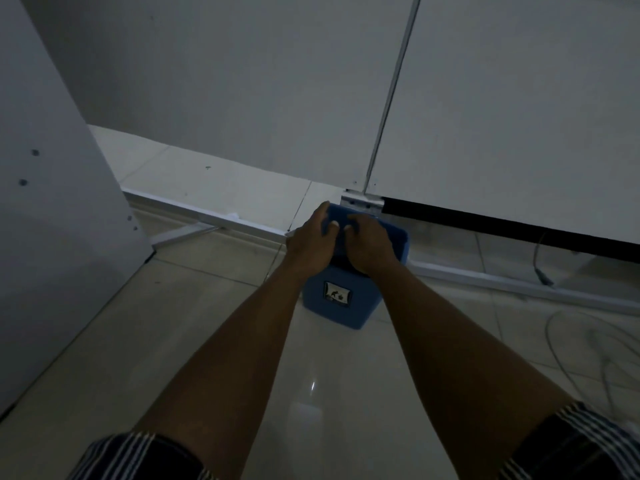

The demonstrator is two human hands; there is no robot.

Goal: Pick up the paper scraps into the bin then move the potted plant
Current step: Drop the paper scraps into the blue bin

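Note:
A blue plastic bin (pixel 341 306) with a small label on its front stands on the tiled floor against the base of a white partition. Both of my hands hover over its open top, close together with fingers curled toward each other. My left hand (pixel 311 239) lies over the bin's left rim, thumb near the far edge. My right hand (pixel 369 245) covers the middle of the opening. Small white paper scraps (pixel 340 226) show pinched at the fingertips of both hands. The inside of the bin is hidden. No potted plant is in view.
White partition panels (pixel 502 116) rise behind the bin, with a metal foot bracket (pixel 362 201) at their joint. A white cabinet side (pixel 52 220) stands on the left. Loose cables (pixel 588 341) lie on the floor at the right. Glossy floor tiles (pixel 173 323) stretch toward me.

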